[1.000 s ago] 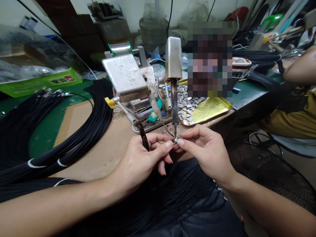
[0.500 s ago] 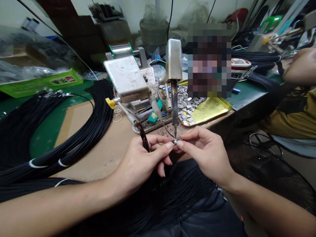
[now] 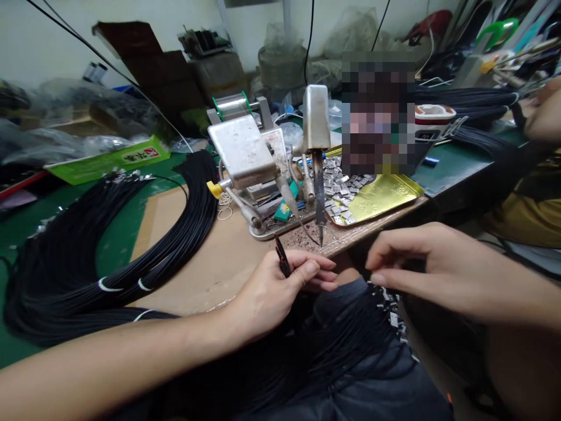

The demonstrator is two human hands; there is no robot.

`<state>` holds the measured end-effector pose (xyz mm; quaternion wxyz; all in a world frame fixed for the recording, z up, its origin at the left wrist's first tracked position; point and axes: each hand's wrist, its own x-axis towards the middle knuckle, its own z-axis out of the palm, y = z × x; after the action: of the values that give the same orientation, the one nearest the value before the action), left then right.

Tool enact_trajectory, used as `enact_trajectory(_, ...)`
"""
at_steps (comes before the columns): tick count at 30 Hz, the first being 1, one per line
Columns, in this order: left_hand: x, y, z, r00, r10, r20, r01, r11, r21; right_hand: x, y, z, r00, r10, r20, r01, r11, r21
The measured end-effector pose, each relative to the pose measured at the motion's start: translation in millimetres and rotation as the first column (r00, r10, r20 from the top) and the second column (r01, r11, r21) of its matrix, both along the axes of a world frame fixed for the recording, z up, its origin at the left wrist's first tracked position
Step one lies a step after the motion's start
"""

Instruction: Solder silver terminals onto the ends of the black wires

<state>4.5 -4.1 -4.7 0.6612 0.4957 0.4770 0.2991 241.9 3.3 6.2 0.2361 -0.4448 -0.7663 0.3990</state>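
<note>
My left hand is closed around several black cables, whose red-tipped ends stick up between thumb and forefinger. Over my lap, my right hand has thumb and fingers curled together; what they pinch, if anything, is hidden. Just below its fingertips lie small metal connectors on the ends of a bundle of black cables draped across my thighs. In front of both hands, a soldering iron points tip down from its stand, touching neither hand. Beside it a thin solder feed tube slants toward the tip.
A solder spool sits atop the metal soldering machine. Behind the iron, a golden tray holds loose metal connectors. Coiled black cables cover the left of the table. Another person's arm shows at right.
My hands have parted: the right moved away from the iron tip, right and down to the cable ends on my lap. The left stays near the table edge with its cables. The view shifted slightly.
</note>
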Motion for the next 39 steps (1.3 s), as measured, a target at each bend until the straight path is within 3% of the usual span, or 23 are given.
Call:
enact_trajectory(3, -0.8, 0.4, -2.0, 0.999, -0.047, -0.014, 0.046, 0.998, -0.036, 20.4, 3.2, 2.8, 0.993, 0.035, 0.116, -0.042, 0.997, 0.06)
enact_trajectory(6, -0.6, -0.4, -3.5, 0.992, -0.122, -0.029, 0.121, 0.991, -0.058, 17.5, 2.2, 2.3, 0.991, -0.03, 0.133, 0.017, 0.996, 0.093)
enact_trajectory(13, 2.3, -8.6, 1.5, 0.969, -0.22, 0.114, 0.238, 0.953, -0.188, -44.3, -26.5, -5.2, 0.981, -0.005, -0.196, 0.028, 0.993, 0.113)
enact_trajectory(20, -0.6, -14.1, -2.3, 0.964, -0.208, 0.168, 0.244, 0.941, -0.233, -81.1, -47.4, -32.2, 0.975, -0.005, -0.222, 0.071, 0.955, 0.288)
enact_trajectory(24, 0.7, -12.1, -6.4, 0.969, -0.133, 0.209, 0.171, 0.97, -0.176, -76.0, -43.1, -27.6, 0.96, -0.003, -0.279, 0.064, 0.976, 0.208)
enact_trajectory(29, -1.8, -7.6, -2.1, 0.997, -0.079, 0.014, 0.076, 0.987, 0.141, -56.7, -31.0, -9.8, 0.932, -0.194, -0.305, 0.233, 0.968, 0.096)
enact_trajectory(33, -3.6, -5.9, 2.2, 0.982, -0.17, -0.081, 0.177, 0.979, 0.102, -48.7, -22.5, -4.2, 0.914, -0.225, -0.339, 0.225, 0.974, -0.041)
enact_trajectory(39, -1.5, -3.9, 8.8, 0.976, -0.09, -0.196, 0.111, 0.989, 0.095, -45.0, -12.4, -6.9, 0.919, -0.23, -0.32, 0.221, 0.973, -0.066)
